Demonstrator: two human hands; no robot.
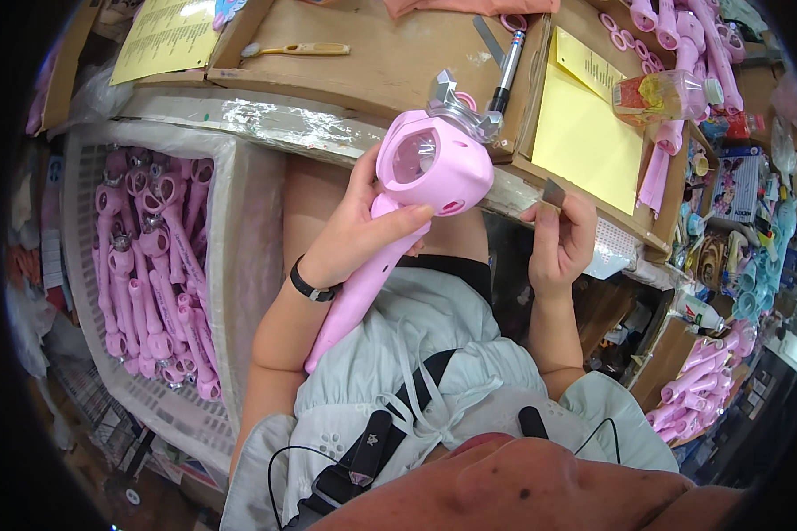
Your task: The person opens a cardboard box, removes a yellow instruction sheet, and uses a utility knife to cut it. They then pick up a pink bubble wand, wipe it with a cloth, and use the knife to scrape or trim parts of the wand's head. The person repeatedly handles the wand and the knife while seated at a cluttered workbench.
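Observation:
My left hand (376, 217) is wrapped round the neck of a pink toy wand (459, 177), its thumb lying just below the big round head. A clear window is set in that head, and a silver crown-shaped piece (456, 108) tops it. The wand's handle slants down over my lap to the left. Off to the right, apart from the wand, my right hand (562, 239) pinches a small flat grey blade (553, 192) between thumb and fingers, near the bench edge.
At left, a white plastic crate (230, 177) holds many pink wand parts. On the bench, a cardboard tray (363, 80) bears a toothbrush (297, 50) and a pen-like tool (507, 75). Yellow sheets (593, 137), a plastic bottle (660, 96) and more pink parts (704, 380) are at right.

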